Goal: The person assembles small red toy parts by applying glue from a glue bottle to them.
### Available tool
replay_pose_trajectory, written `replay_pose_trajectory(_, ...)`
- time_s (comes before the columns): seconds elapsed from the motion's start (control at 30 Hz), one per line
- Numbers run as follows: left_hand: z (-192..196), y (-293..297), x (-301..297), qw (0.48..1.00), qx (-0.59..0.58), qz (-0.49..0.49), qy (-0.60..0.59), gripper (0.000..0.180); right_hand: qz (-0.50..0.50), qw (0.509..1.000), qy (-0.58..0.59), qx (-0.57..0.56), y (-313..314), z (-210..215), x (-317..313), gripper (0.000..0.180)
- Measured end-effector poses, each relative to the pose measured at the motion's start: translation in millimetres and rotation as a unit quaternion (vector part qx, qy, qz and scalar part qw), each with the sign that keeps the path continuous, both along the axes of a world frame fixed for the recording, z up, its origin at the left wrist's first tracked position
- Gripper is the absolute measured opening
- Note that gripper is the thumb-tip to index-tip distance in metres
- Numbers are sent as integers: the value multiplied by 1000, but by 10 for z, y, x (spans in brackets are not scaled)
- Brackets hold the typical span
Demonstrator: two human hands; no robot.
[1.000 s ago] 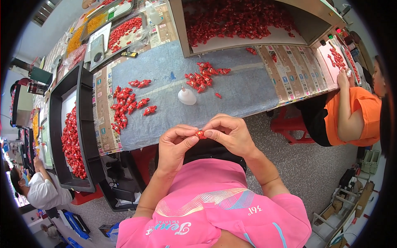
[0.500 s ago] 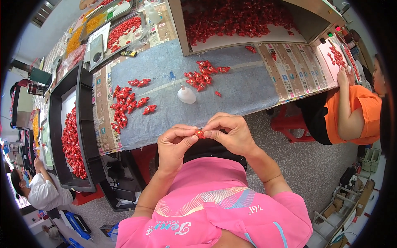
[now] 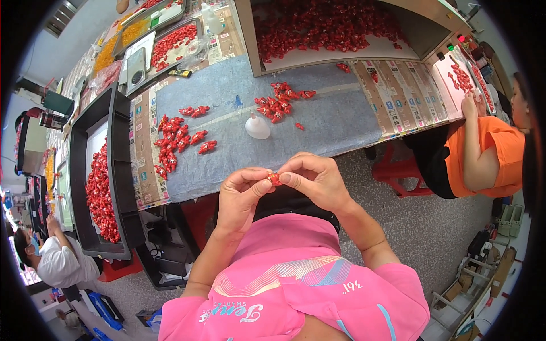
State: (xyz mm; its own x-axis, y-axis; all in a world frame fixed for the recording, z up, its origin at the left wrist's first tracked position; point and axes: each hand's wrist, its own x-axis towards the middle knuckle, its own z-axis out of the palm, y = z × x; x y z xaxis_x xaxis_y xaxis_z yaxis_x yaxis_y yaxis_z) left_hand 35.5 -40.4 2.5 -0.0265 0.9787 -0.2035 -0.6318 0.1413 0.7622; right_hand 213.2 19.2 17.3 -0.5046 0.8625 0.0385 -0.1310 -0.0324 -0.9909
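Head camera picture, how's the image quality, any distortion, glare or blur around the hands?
Head view: strong fisheye, the table edge bows and black corners frame it; lighting even and soft, no harsh glare; left hand, right hand and the small red piece between them look sharp.

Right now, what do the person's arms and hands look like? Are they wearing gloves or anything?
No gloves. The left hand and right hand are bare, with no rings, watch or bracelet that I can see. Both forearms are bare too. The bright pink T-shirt has short sleeves ending above the elbows, with pale swirly stripes and light lettering on the front.
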Motion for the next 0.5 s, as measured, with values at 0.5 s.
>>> replay_pose_trajectory(0.5,103,-170,47,994,60,-64,-60,16,-96,981,-80,146,-384,190,110,14)
